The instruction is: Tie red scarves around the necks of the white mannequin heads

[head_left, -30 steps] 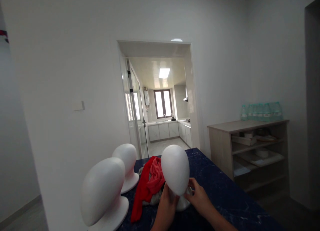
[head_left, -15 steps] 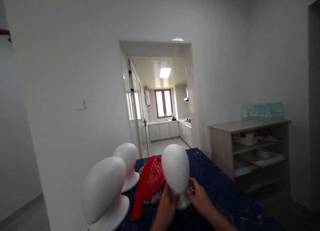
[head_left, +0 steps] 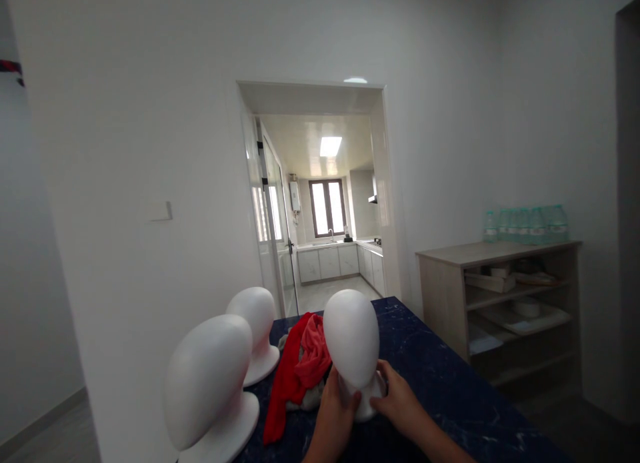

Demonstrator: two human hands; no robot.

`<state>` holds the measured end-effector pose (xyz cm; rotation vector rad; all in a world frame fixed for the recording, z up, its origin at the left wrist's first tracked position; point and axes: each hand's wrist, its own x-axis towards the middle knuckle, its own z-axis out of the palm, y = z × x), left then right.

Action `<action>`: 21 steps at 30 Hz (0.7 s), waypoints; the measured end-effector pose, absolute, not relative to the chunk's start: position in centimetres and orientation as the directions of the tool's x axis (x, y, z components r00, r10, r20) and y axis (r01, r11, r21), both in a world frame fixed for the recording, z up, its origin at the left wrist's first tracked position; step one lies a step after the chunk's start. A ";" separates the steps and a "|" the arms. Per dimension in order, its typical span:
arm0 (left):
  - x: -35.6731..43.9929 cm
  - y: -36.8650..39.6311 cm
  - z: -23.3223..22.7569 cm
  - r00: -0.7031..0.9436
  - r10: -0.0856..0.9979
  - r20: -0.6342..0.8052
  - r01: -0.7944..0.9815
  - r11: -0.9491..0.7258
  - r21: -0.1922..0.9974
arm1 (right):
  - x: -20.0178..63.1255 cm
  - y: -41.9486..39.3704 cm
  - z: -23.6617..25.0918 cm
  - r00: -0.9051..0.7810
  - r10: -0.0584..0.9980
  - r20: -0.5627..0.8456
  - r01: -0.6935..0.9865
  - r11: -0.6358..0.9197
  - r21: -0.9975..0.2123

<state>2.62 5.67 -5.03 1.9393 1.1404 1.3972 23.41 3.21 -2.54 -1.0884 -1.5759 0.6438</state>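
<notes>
A smooth white foam mannequin head (head_left: pixel 351 336) stands upright on the dark blue table in front of me. My left hand (head_left: pixel 336 409) curls around the left side of its neck, thumb toward the front. On the other side my right hand (head_left: pixel 397 396) grips the neck and base, its thumb low and its fingers reaching behind. Parts of the fingers are hidden behind the head. Just left of it lies a heap of cloth, with a bright red piece (head_left: pixel 286 383), a pinkish-red piece (head_left: pixel 314 349) and some grey fabric (head_left: pixel 311 397) beneath.
Two more white mannequin heads, a near one (head_left: pixel 207 383) and a farther one (head_left: pixel 251 319), stand along the table's left side. The blue marbled table (head_left: pixel 425 363) ends at a doorway. A wooden shelf unit (head_left: pixel 445 253) with water bottles (head_left: pixel 535 224) stands to the right.
My right hand has shifted slightly down and inward at the neck, its thumb now lower. My left thumb has moved a little. The mannequin head looks almost unmoved.
</notes>
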 end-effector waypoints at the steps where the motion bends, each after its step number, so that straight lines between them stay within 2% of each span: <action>1: 2.6 5.7 -5.1 0.121 0.839 0.530 0.347 -0.536 0.770 | 23.4 3.1 -2.5 -0.015 0.893 0.449 0.325 0.429 -0.843; 8: 2.8 5.5 -4.9 0.141 0.846 0.515 0.343 -0.529 0.776 | 23.7 3.1 -3.1 -0.054 0.914 0.403 0.277 0.401 -0.873; 13: 2.9 5.2 -4.3 0.122 0.866 0.485 0.329 -0.496 0.804 | 23.8 3.1 -3.1 -0.052 0.917 0.396 0.310 0.391 -0.866; 21: 3.0 4.3 -3.3 0.136 0.832 0.538 0.286 -0.552 0.783 | 23.9 2.8 -2.6 -0.025 0.917 0.399 0.340 0.383 -0.859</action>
